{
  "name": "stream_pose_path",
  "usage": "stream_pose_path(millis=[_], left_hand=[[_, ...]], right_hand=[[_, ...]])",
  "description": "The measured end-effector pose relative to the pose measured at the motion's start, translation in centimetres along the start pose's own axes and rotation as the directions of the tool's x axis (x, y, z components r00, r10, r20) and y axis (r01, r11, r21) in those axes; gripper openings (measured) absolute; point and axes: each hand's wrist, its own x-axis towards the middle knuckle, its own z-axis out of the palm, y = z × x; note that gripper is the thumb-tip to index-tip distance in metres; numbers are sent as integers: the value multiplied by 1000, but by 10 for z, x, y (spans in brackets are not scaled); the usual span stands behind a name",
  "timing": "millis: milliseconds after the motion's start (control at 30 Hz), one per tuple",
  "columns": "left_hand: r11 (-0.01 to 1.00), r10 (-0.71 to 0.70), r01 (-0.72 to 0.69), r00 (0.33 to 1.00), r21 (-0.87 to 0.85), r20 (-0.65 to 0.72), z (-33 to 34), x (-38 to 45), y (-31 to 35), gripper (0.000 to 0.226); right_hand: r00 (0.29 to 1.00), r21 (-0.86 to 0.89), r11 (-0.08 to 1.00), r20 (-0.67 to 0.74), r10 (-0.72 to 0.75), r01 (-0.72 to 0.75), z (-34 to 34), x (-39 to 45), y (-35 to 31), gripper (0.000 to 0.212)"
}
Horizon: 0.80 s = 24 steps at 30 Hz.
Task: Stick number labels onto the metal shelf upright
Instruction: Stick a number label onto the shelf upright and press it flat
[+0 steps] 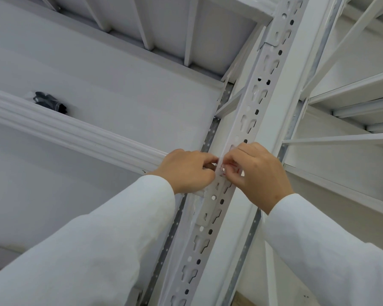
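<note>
The white metal shelf upright point(250, 111), punched with slots and round holes, runs diagonally from bottom centre to top right. Both hands meet on it at mid-height. My left hand point(187, 171) has its fingers curled, and its fingertips pinch the left edge of a small number label point(223, 170). My right hand point(257, 173) pinches the same label from the right side, against the face of the upright. The label shows only as a small pale sliver with red marks between the fingertips; its number is hidden.
A white shelf beam point(71, 129) runs in from the left to the upright. A small black item in a clear bag point(50, 102) lies on the shelf behind it. More white shelves and braces point(352, 93) stand to the right.
</note>
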Motion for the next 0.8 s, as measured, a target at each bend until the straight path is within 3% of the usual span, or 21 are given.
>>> stream_pose_path(millis=[167,800], left_hand=[[1000,5,-5,1000,-9,-3,1,1,-1,46],[999,27,-27,1000,-17,-4,0,-2,2,45]], right_hand=[[995,69,997,101,23,-30,-8,-1,4,5],[994,-94,990,-34,106,-109,1,5,-20,15]])
